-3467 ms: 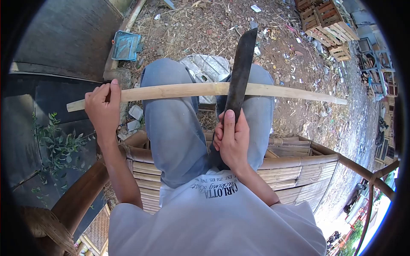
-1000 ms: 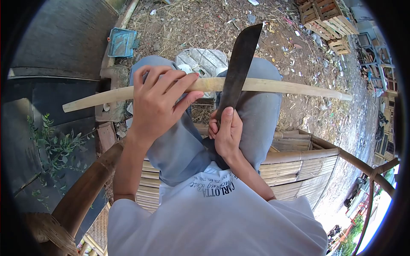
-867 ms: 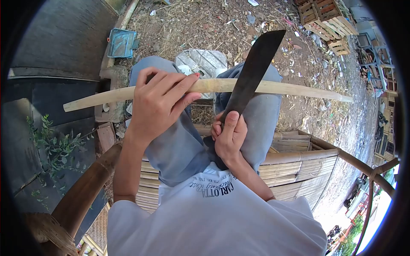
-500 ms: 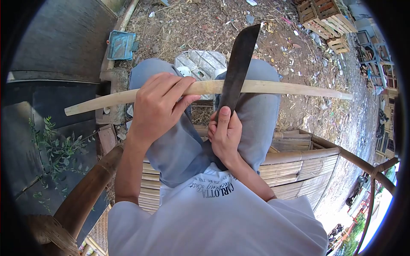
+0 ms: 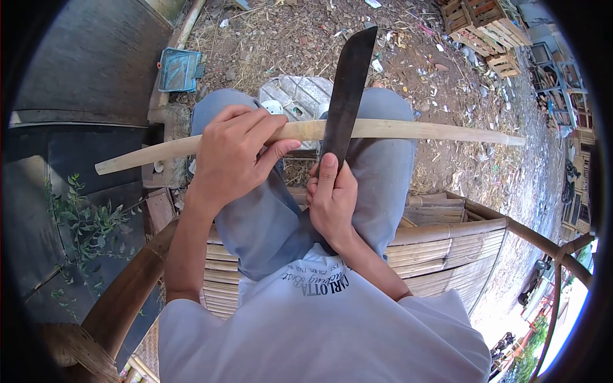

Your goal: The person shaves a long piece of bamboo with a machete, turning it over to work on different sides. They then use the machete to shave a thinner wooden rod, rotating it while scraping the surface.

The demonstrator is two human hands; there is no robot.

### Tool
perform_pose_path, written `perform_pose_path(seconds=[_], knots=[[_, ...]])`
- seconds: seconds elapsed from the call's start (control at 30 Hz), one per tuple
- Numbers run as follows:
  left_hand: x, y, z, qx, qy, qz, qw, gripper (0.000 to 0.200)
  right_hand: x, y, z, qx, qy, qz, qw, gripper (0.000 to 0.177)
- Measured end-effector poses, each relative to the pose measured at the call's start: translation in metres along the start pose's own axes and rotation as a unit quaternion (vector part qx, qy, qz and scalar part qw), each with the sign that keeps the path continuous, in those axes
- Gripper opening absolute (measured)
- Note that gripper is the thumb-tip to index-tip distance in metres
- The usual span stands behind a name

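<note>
Left hand [image 5: 233, 153] is clamped over the bamboo strip [image 5: 434, 131], fingers curled across the top and thumb tucked underneath, holding it level above the knees. Just past those fingertips the machete [image 5: 348, 83] crosses the strip, blade pointing away from the body and lying against the wood. Right hand [image 5: 329, 204] is fisted tight on the handle, close in to the lap, with one finger laid straight up the base of the blade.

The strip runs pale and smooth out to both ends, thinning beyond the blade, so the scraping looks well along. No curl shows at the edge, and the part under the left hand is hidden. A bamboo bench [image 5: 440, 249] sits below the right wrist.
</note>
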State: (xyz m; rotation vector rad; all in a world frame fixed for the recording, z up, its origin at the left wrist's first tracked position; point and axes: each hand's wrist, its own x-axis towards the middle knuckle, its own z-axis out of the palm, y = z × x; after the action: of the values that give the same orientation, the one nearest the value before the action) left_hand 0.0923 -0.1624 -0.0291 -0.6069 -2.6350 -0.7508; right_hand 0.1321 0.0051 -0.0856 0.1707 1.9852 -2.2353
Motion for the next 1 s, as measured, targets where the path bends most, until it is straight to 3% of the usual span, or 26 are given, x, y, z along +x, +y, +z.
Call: perform_pose_path(seconds=[0.43, 0.5, 0.57, 0.6, 0.63, 0.7, 0.83, 0.87, 0.9, 0.97, 1.0], knots=[[-0.001, 0.000, 0.001, -0.010, 0.001, -0.003, 1.000, 0.033, -0.011, 0.004, -0.011, -0.057, -0.021, -0.010, 0.998, 0.040], [-0.003, -0.001, 0.002, -0.008, 0.007, 0.000, 1.000, 0.033, -0.013, -0.016, -0.020, 0.051, -0.084, 0.120, 0.988, 0.042], [-0.006, 0.000, 0.003, 0.003, 0.016, -0.001, 1.000, 0.033, -0.019, -0.032, -0.035, 0.054, -0.119, 0.146, 0.981, 0.032], [-0.007, 0.000, 0.003, 0.002, 0.017, -0.003, 1.000, 0.033, -0.023, -0.048, -0.039, 0.082, -0.097, 0.141, 0.982, 0.025], [-0.007, 0.000, 0.003, 0.004, 0.018, -0.005, 1.000, 0.034, -0.025, -0.062, -0.044, 0.110, -0.073, 0.133, 0.982, 0.030], [-0.006, -0.002, 0.004, 0.002, 0.020, -0.003, 1.000, 0.034, -0.026, -0.081, -0.067, 0.163, -0.074, 0.043, 0.983, 0.050], [-0.009, -0.002, 0.004, 0.023, 0.019, 0.001, 1.000, 0.034, -0.015, -0.098, -0.093, 0.177, 0.036, -0.154, 0.971, 0.055], [-0.008, -0.002, 0.004, 0.031, 0.012, 0.006, 0.999, 0.034, -0.012, -0.097, -0.095, 0.182, 0.061, -0.176, 0.965, 0.049], [-0.007, -0.001, 0.004, 0.031, 0.015, 0.009, 0.999, 0.034, -0.013, -0.098, -0.089, 0.182, 0.061, -0.181, 0.965, 0.049], [-0.001, 0.004, 0.004, 0.054, 0.009, 0.015, 0.998, 0.033, -0.015, -0.102, -0.076, 0.170, 0.093, -0.094, 0.976, 0.047], [0.001, 0.006, 0.005, 0.054, 0.011, 0.016, 0.998, 0.033, -0.019, -0.087, -0.092, 0.159, 0.013, -0.087, 0.983, 0.046]])
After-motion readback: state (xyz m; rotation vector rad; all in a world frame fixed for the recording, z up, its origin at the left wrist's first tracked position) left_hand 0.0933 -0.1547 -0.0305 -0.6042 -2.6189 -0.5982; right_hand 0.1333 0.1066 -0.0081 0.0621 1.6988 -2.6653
